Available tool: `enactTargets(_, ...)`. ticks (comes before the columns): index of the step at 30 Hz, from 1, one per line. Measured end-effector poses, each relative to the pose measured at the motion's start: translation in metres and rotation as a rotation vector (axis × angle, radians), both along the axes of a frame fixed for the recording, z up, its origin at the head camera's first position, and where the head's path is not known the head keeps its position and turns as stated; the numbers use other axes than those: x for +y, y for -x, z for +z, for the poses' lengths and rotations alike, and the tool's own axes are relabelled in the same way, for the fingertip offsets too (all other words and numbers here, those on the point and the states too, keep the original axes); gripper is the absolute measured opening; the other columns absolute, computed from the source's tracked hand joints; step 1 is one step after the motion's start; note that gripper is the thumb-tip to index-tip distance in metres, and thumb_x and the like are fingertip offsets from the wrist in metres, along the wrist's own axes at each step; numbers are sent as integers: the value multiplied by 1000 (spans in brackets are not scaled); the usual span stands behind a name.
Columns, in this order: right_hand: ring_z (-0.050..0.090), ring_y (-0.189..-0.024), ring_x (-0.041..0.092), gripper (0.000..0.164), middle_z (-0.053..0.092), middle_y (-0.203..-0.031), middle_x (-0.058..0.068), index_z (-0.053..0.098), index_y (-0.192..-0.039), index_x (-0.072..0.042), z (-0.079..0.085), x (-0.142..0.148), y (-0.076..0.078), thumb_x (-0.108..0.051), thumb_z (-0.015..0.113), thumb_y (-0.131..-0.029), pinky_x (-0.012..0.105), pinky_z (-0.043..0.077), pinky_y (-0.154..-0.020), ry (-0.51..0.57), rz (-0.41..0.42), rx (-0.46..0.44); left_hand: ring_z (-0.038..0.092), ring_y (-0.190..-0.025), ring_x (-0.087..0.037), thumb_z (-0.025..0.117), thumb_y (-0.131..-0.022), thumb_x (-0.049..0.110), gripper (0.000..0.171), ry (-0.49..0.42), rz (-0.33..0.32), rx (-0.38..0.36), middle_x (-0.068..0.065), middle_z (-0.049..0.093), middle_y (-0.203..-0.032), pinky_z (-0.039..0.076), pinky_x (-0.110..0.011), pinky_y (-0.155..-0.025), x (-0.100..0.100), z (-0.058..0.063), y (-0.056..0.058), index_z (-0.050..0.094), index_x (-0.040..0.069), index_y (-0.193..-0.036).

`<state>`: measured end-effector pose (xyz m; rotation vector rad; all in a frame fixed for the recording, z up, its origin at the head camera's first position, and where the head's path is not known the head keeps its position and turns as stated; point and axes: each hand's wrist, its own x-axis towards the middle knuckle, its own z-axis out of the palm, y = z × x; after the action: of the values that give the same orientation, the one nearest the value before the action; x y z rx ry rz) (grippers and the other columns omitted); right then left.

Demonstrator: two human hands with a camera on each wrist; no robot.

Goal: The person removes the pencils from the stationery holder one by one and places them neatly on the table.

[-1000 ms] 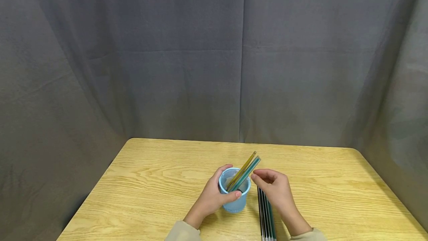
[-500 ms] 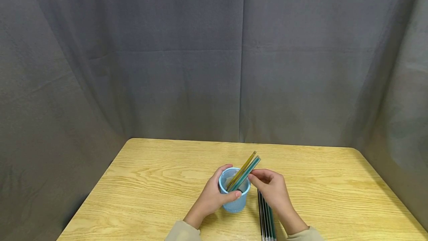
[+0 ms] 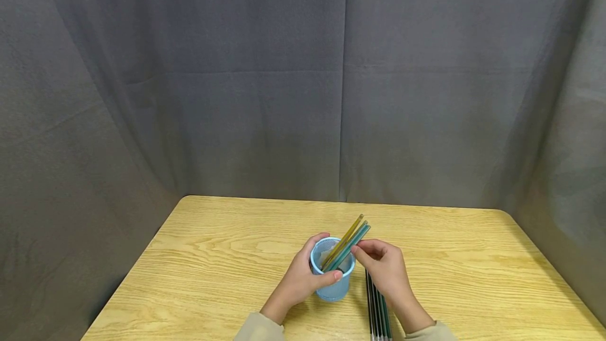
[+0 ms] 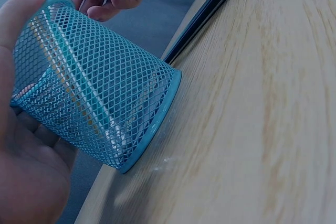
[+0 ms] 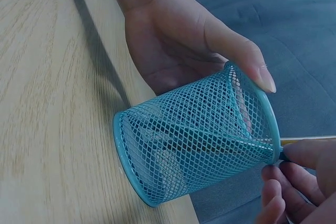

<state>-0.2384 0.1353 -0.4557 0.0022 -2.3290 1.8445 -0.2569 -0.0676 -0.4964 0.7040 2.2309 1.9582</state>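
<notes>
My left hand (image 3: 300,278) grips a light blue mesh pen cup (image 3: 333,292), with the thumb over its near rim. The left wrist view shows the cup (image 4: 105,77) tilted, its base at the wooden table. Slender yellow sticks (image 3: 347,236) and teal sticks (image 3: 352,246) lean out of the cup toward the right. At the cup's right rim, my right hand (image 3: 385,270) pinches a teal stick between thumb and fingers; in the right wrist view a dark bit of it (image 5: 284,155) shows beside the thumb. Pale material is visible inside the cup.
Several long dark sticks (image 3: 377,309), black and green with shiny ends, lie side by side on the wooden table (image 3: 227,257), below and partly behind the right hand. Grey curtains (image 3: 255,93) hang behind the table and at both sides.
My right hand has moved slightly left, from beside the cup onto the teal sticks at its rim. The sticks have shifted a little; the left hand and cup have hardly moved.
</notes>
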Motion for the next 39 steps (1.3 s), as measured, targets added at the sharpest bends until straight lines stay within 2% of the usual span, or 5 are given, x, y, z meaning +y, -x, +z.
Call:
enactTargets(6, 61, -82, 16, 15, 70, -91, 6, 75, -95, -2, 1, 1, -2, -16, 76, -89, 26, 49, -70, -5, -19, 23, 58, -113, -23, 80, -83, 31, 76, 2, 10, 2, 2, 59, -126, 45, -45, -96, 0, 0, -1, 39, 28, -147)
enactTargets(9, 60, -80, 14, 14, 70, -91, 7, 74, -95, 0, 11, -1, -7, -12, 75, -89, 25, 48, -69, -3, -18, 36, 58, -113, -23, 80, -83, 31, 76, 2, 10, -4, 3, 59, -126, 44, -45, -96, 0, 1, -1, 39, 29, -147)
enactTargets(18, 61, -80, 16, 15, 70, -89, 6, 75, -92, -3, 4, 4, -3, -17, 77, -87, 26, 49, -67, 19, -37, 64, 57, -114, -24, 80, -83, 31, 76, -1, 4, -11, 3, 59, -127, 44, -46, -97, 0, 1, -2, 38, 30, -147)
enactTargets(30, 59, -79, 15, 18, 69, -90, 9, 74, -94, 1, 17, 4, -10, -16, 77, -88, 24, 47, -65, 63, -44, 80, 57, -115, -25, 80, -83, 32, 77, -6, -2, 3, 1, 58, -127, 45, -47, -97, -1, 0, -1, 38, 30, -147)
enactTargets(39, 61, -80, 15, 16, 70, -90, 7, 74, -94, -3, 18, 9, -9, -18, 76, -88, 25, 48, -65, 42, -69, 81, 58, -114, -25, 80, -83, 34, 77, -2, -5, 3, 1, 58, -127, 45, -47, -96, -1, -1, 0, 38, 30, -147)
